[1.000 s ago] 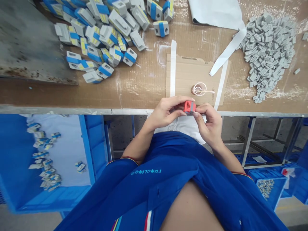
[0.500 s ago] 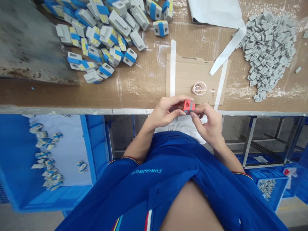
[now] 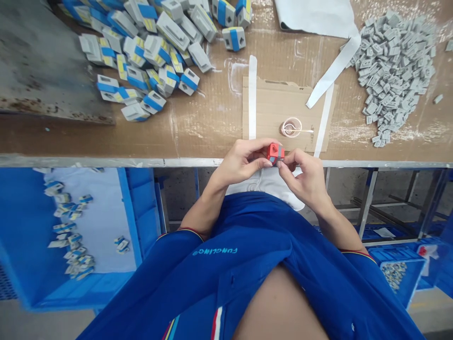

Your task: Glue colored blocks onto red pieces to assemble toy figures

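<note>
A small red block (image 3: 273, 150) with a grey band is held over the table's front edge. My left hand (image 3: 244, 161) pinches it from the left with thumb and fingers. On the other side, the thumb and fingertips of my right hand (image 3: 305, 174) press at the block's right end, around the grey band. Just beyond the hands, a small clear cup (image 3: 291, 126) with a white-tipped stick (image 3: 305, 131) across it stands on a cardboard sheet (image 3: 276, 101) taped to the table.
Grey blocks with blue and yellow bands (image 3: 154, 52) pile up at the back left beside a metal plate (image 3: 46, 66). Small grey pieces (image 3: 396, 71) heap at the right. White cloth (image 3: 314, 16) lies behind. A blue crate (image 3: 132, 212) stands below left.
The view has shifted slightly. Both hands keep the red block between them; my right fingers have moved a little on its right end.
</note>
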### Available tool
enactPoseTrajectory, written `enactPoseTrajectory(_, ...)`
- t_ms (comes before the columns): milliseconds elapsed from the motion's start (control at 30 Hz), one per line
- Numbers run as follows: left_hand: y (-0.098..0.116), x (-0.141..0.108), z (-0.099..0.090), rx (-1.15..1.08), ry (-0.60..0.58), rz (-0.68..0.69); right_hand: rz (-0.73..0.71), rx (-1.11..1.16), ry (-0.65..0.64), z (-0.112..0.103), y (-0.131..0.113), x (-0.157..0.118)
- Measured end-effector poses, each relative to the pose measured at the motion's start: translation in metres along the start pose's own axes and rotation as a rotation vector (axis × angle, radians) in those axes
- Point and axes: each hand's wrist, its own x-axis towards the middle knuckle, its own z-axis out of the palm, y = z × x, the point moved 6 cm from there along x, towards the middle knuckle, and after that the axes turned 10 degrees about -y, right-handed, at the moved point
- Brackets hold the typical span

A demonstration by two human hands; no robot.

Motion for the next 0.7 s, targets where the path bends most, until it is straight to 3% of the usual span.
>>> enactPoseTrajectory(300, -0.0009, 0.0001, -0.0001, -0.097, 0.015, -0.013, -0.013, 0.000, -0.048, -0.0079, -0.0044, -0.0018)
enactPoseTrajectory(700, -0.0046, -0.0015, 0.0004, -0.082, -0.011, -0.021, 0.008, 0.030, -0.103, -0.0034, -0.0052, -0.0032)
